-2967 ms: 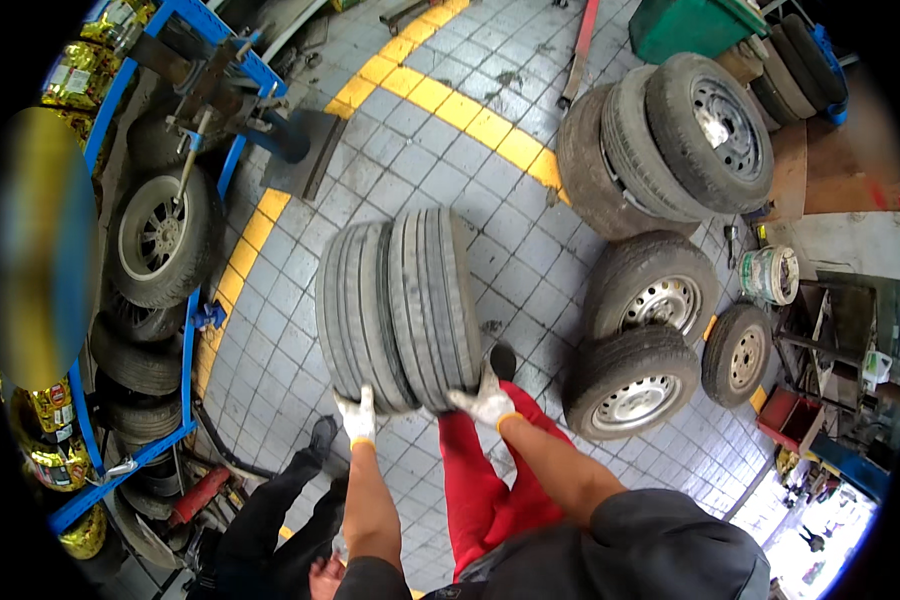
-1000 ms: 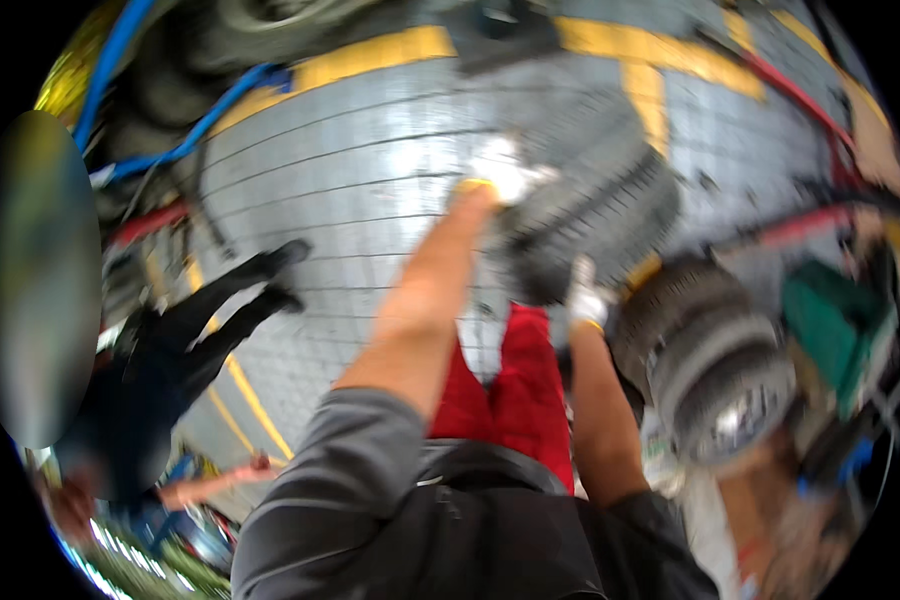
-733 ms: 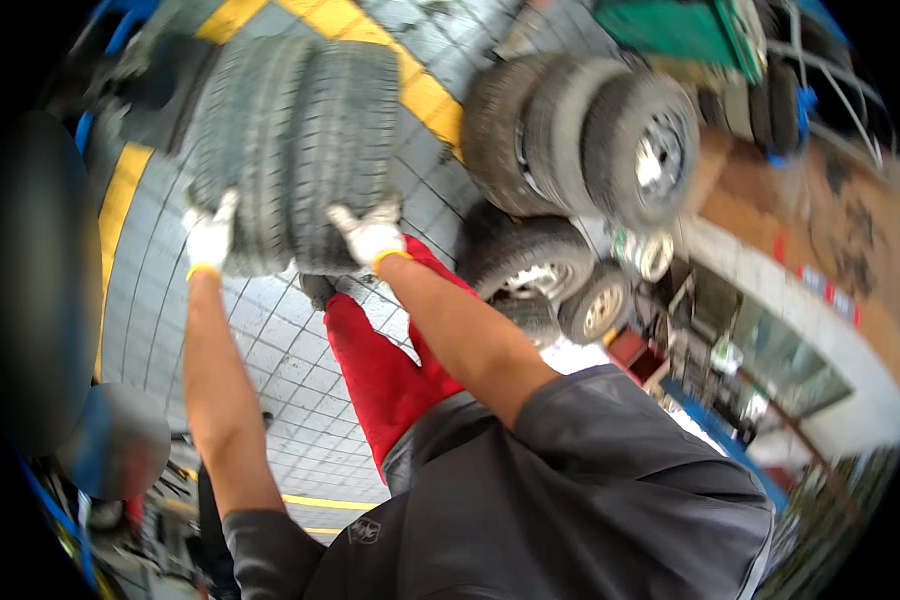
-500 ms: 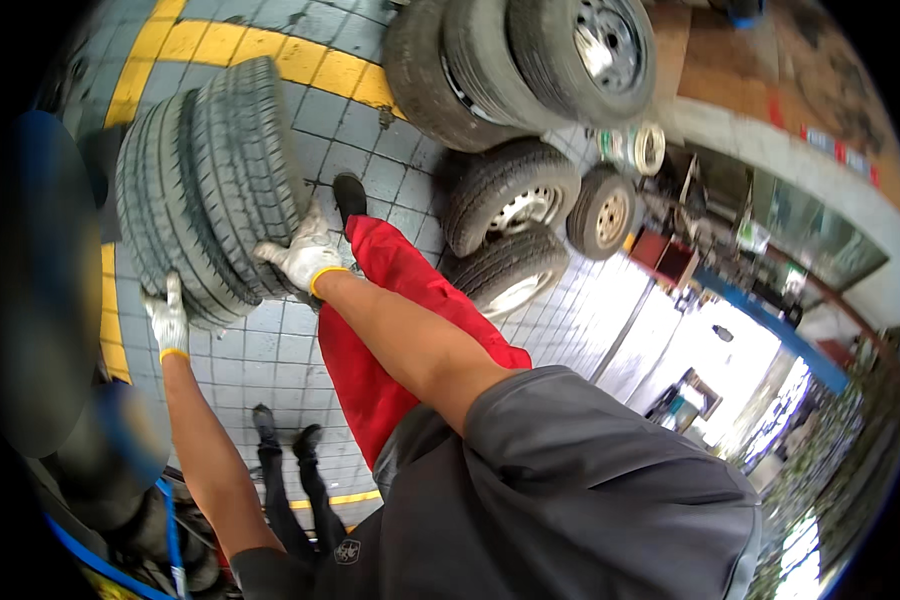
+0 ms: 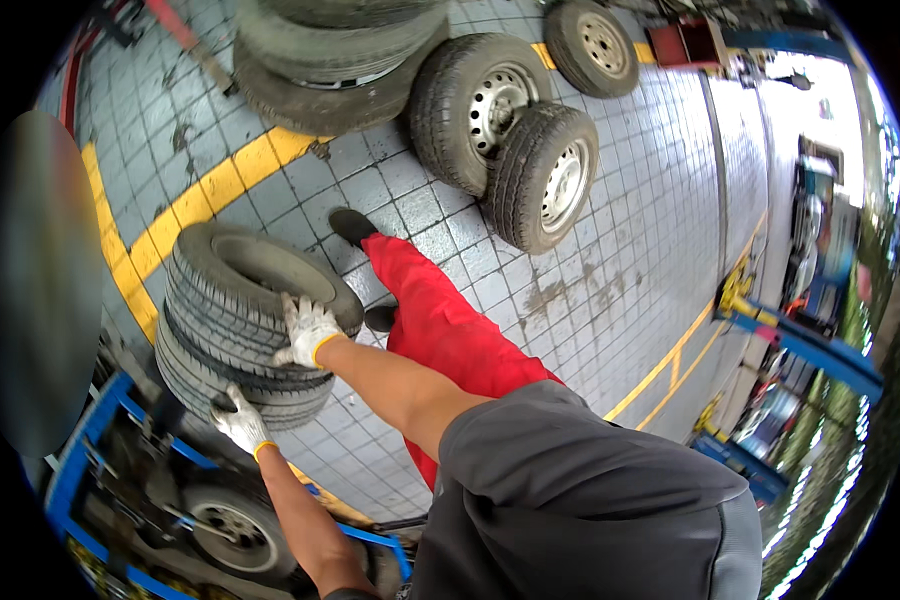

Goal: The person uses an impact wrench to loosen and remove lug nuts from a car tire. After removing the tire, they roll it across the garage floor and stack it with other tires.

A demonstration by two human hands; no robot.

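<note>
Two black tyres without rims are stacked at the left, on the tiled floor. The upper tyre [image 5: 220,312] shows its hollow centre; the lower tyre [image 5: 188,368] lies directly beneath it. With gloved fingers over the upper sidewall and thumb down on the tread, my right hand [image 5: 310,332] grips the upper tyre. My left hand [image 5: 241,424], also in a white glove, holds the lower tyre's near tread, its thumb pointing up. Part of that grip is hidden against the rubber.
Larger stacked tyres [image 5: 320,105] stand at the far side. Nearby are two wheels with silver rims, one upright wheel [image 5: 545,180] leaning on the other wheel [image 5: 460,110]. A blue metal frame [image 5: 75,455] with a wheel inside borders the lower left. Yellow lines [image 5: 210,190] cross the floor.
The two tyres have gone from tilted on edge to a flatter stack, with the upper opening now visible. Both hands stay on them. My view has turned, bringing the blue frame in.
</note>
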